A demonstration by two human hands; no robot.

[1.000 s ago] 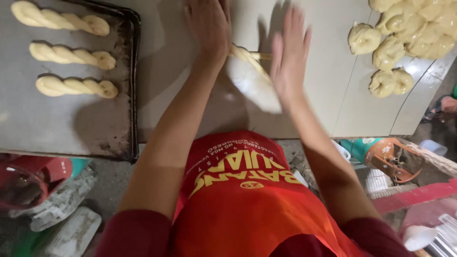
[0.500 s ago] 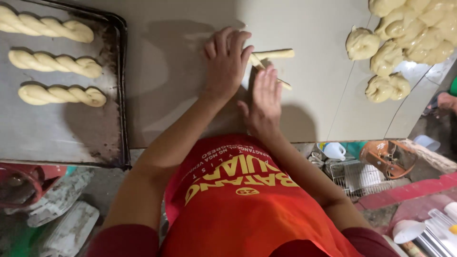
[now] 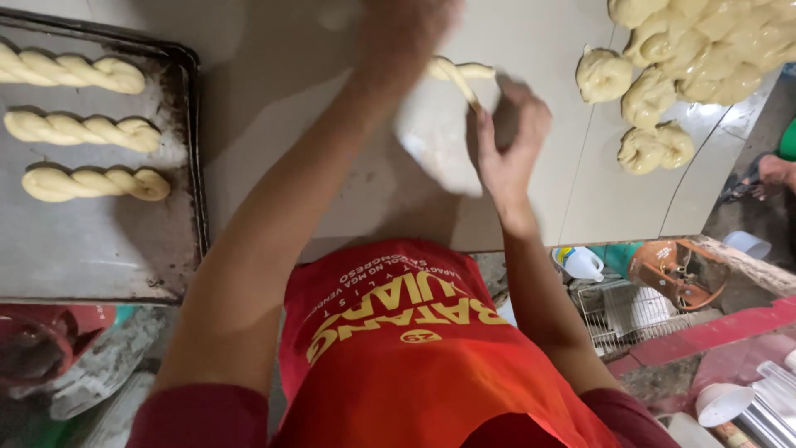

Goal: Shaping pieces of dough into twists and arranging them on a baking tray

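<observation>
No packages, labels, signs, screens visible.

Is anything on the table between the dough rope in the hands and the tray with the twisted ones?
Nothing visible: only bare table lies between the dough rope and the tray. The tray's near half is free; three twists fill its far part.

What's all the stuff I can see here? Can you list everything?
Twisted dough sticks: three, pale yellow, in a row on the tray.
Baking tray: one, dark grey metal, left.
Dough rope: one, pale yellow, folded, on the worktop between the hands.
Dough lumps: a pile, count unclear, pale yellow, top right.
Worktop: one, beige, centre.
White cup: one, below the worktop's edge, right.
Apron: one, red-orange, bottom centre.
Left hand: blurred, at the rope's far end.
Right hand: fingertips pinching the rope.
</observation>
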